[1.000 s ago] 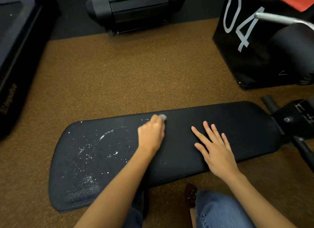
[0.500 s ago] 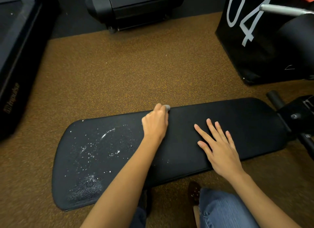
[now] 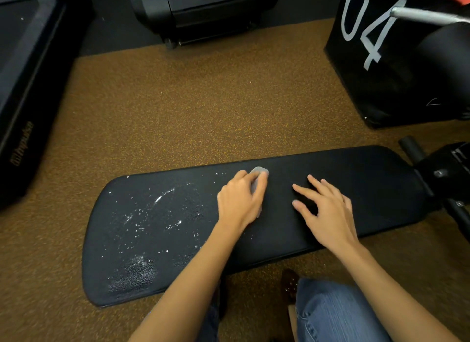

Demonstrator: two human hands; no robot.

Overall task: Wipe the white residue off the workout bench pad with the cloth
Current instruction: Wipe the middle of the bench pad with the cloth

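The left hand point(image 3: 240, 201) gripped a grey cloth point(image 3: 259, 175) mid-pad; the right hand point(image 3: 328, 214) rested open. White residue point(image 3: 142, 222) covered the bench pad's point(image 3: 368, 189) left half, unwiped.

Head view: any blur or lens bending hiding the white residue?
Head view: the white residue is sharp on the bench pad; the right hand is slightly motion-blurred; wide-angle bending curves the pad's edges; the left hand hides most of the cloth.

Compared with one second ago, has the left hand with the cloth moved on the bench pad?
Cannot tell. The left hand presses the cloth near the bench pad's far edge, right of the white residue, as before; the camera shifted.
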